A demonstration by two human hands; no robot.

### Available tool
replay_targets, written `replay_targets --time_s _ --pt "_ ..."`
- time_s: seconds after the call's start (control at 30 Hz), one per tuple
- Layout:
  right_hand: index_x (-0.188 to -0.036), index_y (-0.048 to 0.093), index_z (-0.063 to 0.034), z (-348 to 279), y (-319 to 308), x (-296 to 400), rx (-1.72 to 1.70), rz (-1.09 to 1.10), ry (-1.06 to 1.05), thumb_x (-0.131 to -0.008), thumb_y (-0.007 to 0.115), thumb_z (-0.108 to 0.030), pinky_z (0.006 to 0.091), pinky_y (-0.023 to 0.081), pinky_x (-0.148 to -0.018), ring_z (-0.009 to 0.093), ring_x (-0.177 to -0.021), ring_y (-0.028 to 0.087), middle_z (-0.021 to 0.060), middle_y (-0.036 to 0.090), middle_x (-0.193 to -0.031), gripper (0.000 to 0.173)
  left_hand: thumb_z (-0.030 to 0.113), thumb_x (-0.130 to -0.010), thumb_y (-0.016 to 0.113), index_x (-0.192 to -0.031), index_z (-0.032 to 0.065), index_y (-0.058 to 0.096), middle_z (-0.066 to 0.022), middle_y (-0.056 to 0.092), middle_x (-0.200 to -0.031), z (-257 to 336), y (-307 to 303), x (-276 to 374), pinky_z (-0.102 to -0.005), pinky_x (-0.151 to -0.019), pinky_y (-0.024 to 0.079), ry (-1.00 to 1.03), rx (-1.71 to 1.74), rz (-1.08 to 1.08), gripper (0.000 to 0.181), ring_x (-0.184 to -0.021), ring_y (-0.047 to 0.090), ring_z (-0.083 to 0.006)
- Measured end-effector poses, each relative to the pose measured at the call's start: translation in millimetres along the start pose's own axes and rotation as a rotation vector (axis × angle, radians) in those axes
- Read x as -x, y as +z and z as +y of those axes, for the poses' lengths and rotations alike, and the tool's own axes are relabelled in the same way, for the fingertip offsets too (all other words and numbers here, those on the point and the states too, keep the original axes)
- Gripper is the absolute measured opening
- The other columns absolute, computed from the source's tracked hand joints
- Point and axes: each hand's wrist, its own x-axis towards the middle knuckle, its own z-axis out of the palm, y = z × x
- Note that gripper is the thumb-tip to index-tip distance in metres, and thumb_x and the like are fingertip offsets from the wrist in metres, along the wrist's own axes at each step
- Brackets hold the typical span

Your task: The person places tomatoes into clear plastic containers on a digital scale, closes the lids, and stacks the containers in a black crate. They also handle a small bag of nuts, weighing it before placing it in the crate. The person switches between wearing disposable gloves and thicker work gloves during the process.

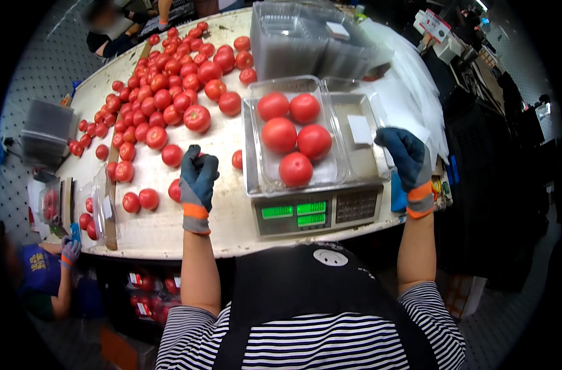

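Observation:
My left hand (pixel 200 178), in a blue and grey work glove with an orange band, hovers over the table left of the scale. Its fingers are curled; a bit of red shows at them, and I cannot tell whether that tomato is held or behind. My right hand (pixel 405 155), gloved alike, is at the right edge of the clear clamshell's lid (pixel 375 108); whether it grips the lid is unclear. The open clamshell (pixel 338 162) lies on a digital scale (pixel 290 224) with lit green displays. Several red tomatoes (pixel 279 135) sit in its base. A white card (pixel 360 129) shows at the lid.
A large heap of tomatoes (pixel 163 99) covers the left of the white table (pixel 225 222). Stacked clear containers (pixel 285 46) stand behind the scale, white sheets (pixel 415 88) to their right. At lower left a co-worker's gloved hand (pixel 70 253) is near a wooden strip (pixel 110 217).

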Motion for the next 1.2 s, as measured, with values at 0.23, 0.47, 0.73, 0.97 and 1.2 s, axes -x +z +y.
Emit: replay_targets --time_s 0.23,0.47,0.73,0.97,1.2 --pt "-0.093 0.061 -0.0004 63.4 -31.4 88.8 -0.393 0.031 0.460 -0.091 0.055 -0.042 0.0284 0.048 -0.046 0.023 -0.050 0.060 0.0189 0.067 -0.085 0.042 0.019 -0.084 0.065 -0.130 -0.0003 0.040 -0.0074 0.058 -0.094 1.7 15.2 7.8 -0.0260 -0.062 0.049 -0.111 -0.010 -0.157 0.056 -0.078 0.056 -0.0123" --pt "-0.120 0.049 -0.0049 74.7 -6.8 80.7 -0.808 0.103 0.582 -0.091 0.057 -0.035 0.0411 0.053 -0.081 0.029 -0.095 0.061 0.0167 0.061 -0.105 0.042 0.026 -0.082 0.062 -0.118 -0.0017 0.043 -0.0075 0.054 -0.063 25.5 79.7 16.9 -0.0299 -0.038 0.038 -0.282 -0.344 -0.403 0.049 -0.043 0.050 -0.0146" --pt "-0.122 0.048 0.0061 -1.9 31.9 52.6 0.199 0.046 -0.409 -0.092 0.055 -0.036 0.0314 0.043 -0.090 0.021 -0.104 0.054 0.0145 0.057 -0.115 0.052 0.029 -0.088 0.056 -0.105 0.0032 0.059 -0.0097 0.064 -0.070 33.5 99.5 59.9 -0.0249 -0.042 0.043 -0.354 -0.315 -0.674 0.031 -0.049 0.058 -0.0156" --pt "-0.102 0.064 -0.0055 11.7 51.4 50.9 0.302 -0.345 -0.619 -0.080 0.067 -0.019 0.0385 0.051 -0.071 0.030 -0.081 0.064 0.0139 0.065 -0.093 0.026 0.054 -0.088 0.051 -0.123 0.0055 0.044 -0.0164 0.060 -0.089 30.6 103.1 -39.9 -0.0339 -0.044 0.047 -0.303 0.007 -0.171 0.061 -0.053 0.059 -0.0257" --pt "-0.100 0.062 -0.0029 6.6 29.1 64.4 0.176 -0.197 -0.833 -0.081 0.067 -0.011 0.0361 0.052 -0.060 0.030 -0.068 0.063 0.0165 0.065 -0.092 0.022 0.038 -0.092 0.053 -0.099 0.0120 0.062 0.0042 0.054 -0.067 -39.8 108.3 -130.4 -0.0229 -0.050 0.039 -0.244 -0.208 -0.335 0.029 -0.059 0.048 -0.0081"
